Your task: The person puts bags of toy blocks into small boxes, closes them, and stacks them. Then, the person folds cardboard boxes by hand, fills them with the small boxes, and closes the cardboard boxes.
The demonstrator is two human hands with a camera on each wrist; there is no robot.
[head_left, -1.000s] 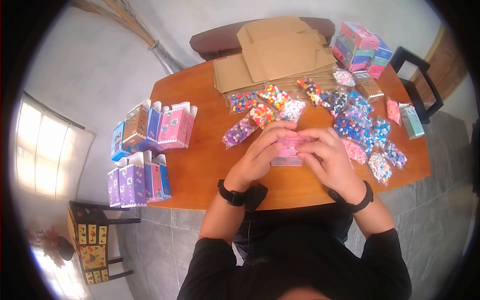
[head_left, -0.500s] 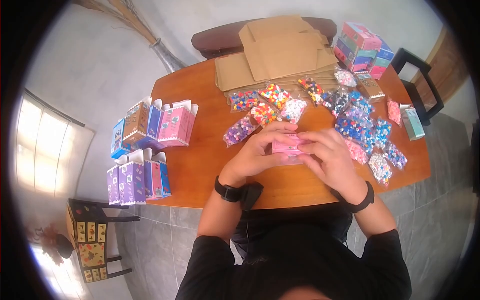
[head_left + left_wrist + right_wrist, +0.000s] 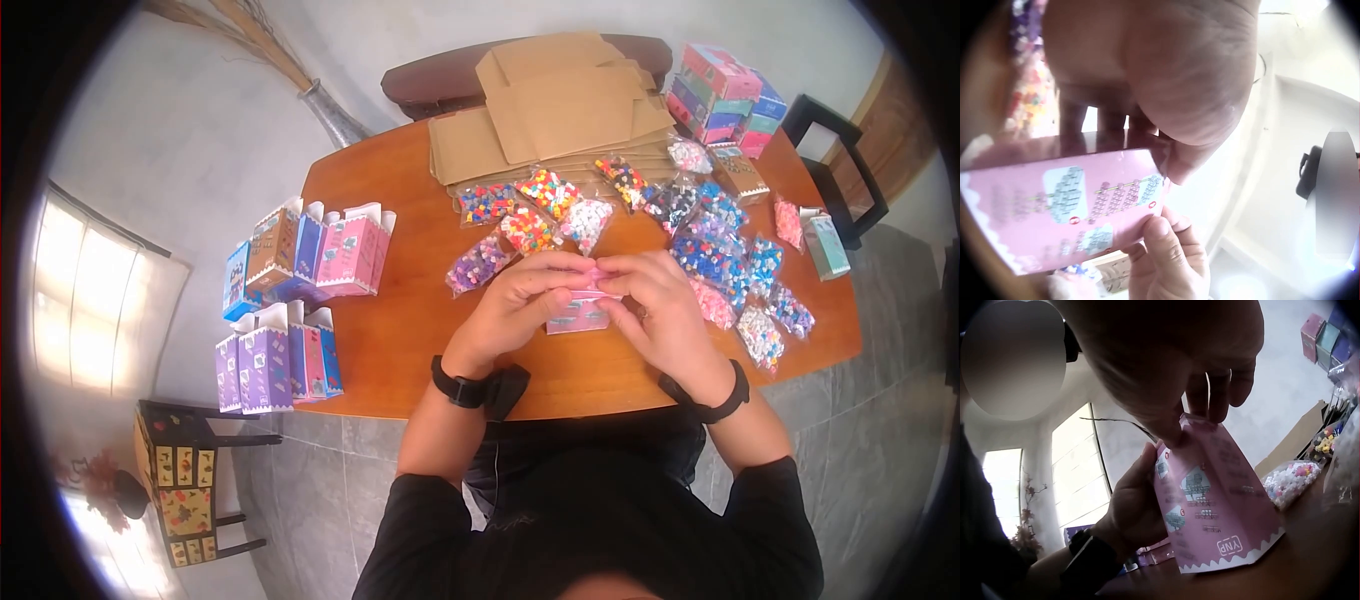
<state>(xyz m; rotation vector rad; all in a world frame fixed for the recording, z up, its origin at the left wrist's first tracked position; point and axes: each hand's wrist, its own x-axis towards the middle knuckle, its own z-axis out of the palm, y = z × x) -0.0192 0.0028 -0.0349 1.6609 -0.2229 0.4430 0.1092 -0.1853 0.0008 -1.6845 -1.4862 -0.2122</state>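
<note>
A small pink cardboard box (image 3: 577, 318) stands over the near part of the table, between both hands. White scallops run along its lower edge, and printed pictures cover its sides (image 3: 1216, 506). My left hand (image 3: 510, 305) grips the upper left of the box, thumb in front and fingers behind. From the other side, my right hand (image 3: 660, 310) pinches the top edge between thumb and fingers. The fingertips of the two hands come close together over the top end, hiding most of it. In the left wrist view, the right thumb (image 3: 1159, 230) presses on the box's printed face.
Clear bags of colourful beads (image 3: 710, 250) lie beyond and to the right. Flattened brown cardboard (image 3: 560, 110) is piled at the back. Patterned open-topped boxes (image 3: 265, 365) stand at the left edge, with stacked boxes (image 3: 715, 90) at the back right.
Half a second ago the box's top end showed between spread left fingers. Now the left fingers have closed in over that end and the box's printed side faces the head camera.
</note>
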